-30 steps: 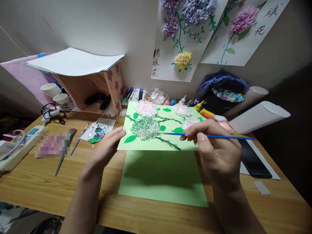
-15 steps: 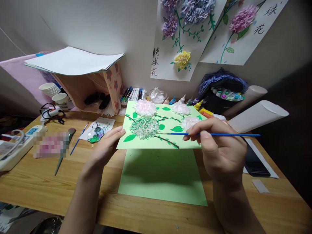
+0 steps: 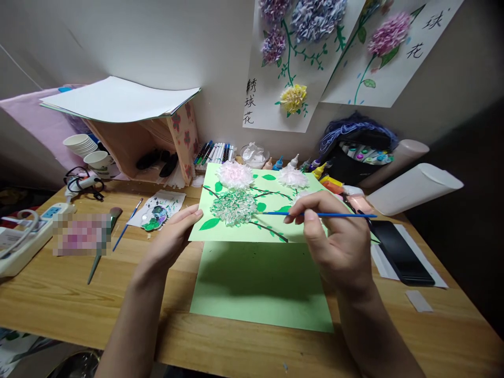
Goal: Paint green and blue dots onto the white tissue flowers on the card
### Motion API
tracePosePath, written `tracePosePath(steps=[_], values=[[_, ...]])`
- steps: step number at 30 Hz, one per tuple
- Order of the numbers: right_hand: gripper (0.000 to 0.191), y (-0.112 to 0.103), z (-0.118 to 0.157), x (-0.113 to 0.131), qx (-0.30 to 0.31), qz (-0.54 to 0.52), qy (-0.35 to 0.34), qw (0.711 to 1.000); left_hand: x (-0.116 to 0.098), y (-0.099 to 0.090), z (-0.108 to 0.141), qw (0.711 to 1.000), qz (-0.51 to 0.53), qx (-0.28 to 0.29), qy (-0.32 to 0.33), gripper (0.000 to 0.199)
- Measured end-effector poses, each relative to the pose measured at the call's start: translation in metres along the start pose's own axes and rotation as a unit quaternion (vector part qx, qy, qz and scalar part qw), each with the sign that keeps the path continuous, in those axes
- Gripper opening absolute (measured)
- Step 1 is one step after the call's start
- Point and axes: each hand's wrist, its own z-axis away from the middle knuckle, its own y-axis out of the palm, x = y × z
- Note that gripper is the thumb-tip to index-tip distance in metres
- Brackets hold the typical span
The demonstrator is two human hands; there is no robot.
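Note:
My left hand [image 3: 181, 226] grips the left edge of a light green sheet of paper [image 3: 220, 233], thumb on top, holding it raised and tilted above the desk. Raised paper-petal flowers stand on the sheet: a pink one [image 3: 235, 175], a pale one [image 3: 293, 177] and a green-tipped one [image 3: 233, 207]. Painted green leaves and dark stems run between them. In my right hand [image 3: 331, 231] a thin blue paintbrush [image 3: 346, 214] is pinched between thumb and fingers. Its tip is at the right side of the green-tipped flower. Another pale flower is mostly hidden behind my right fingers.
A second green sheet [image 3: 260, 294] lies on the wooden desk [image 3: 71, 299] below. To the left are a paint-smeared palette paper [image 3: 167, 202], another brush [image 3: 126, 226] and a power strip [image 3: 35, 241]. A phone [image 3: 401, 252] and a white bottle [image 3: 417, 188] are at right.
My right hand has moved left with the paintbrush, uncovering more of the phone and covering most of the right-hand pale flower. My left hand and the sheet stay nearly still.

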Motion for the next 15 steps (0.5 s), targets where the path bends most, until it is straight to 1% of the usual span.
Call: tracePosePath(steps=[1,5,7,10,12,13,15], values=[[0.018,0.0004,-0.0003,-0.0001,-0.003,0.004,-0.003,1.0,0.0002,-0.0001,-0.0002,1.0,-0.001,0.002,0.0,0.029],[0.018,-0.0003,0.0007,-0.0018,-0.05,0.014,-0.008,0.999,0.0012,-0.0011,-0.0006,1.0,0.004,0.002,0.002,0.029],[0.018,-0.0012,0.0011,-0.0022,-0.044,0.014,-0.008,0.999,0.0016,-0.0018,-0.0006,1.0,0.006,0.0,0.003,0.029],[0.018,-0.0014,-0.0014,-0.0003,-0.004,0.017,-0.011,1.0,0.0021,-0.0029,-0.0007,1.0,0.002,0.001,0.003,0.029],[0.019,-0.0002,-0.0043,0.0014,0.006,0.02,-0.012,1.0,0.0026,-0.0037,-0.0011,1.0,-0.002,0.006,0.003,0.03],[0.019,0.0007,-0.0051,0.0012,0.0,0.018,-0.011,1.0,0.003,-0.0042,-0.0013,1.0,-0.003,0.008,0.003,0.03],[0.02,0.002,-0.0018,-0.0037,-0.033,0.0,-0.004,0.999,0.0041,-0.0057,-0.0017,1.0,-0.004,0.011,0.005,0.03]])
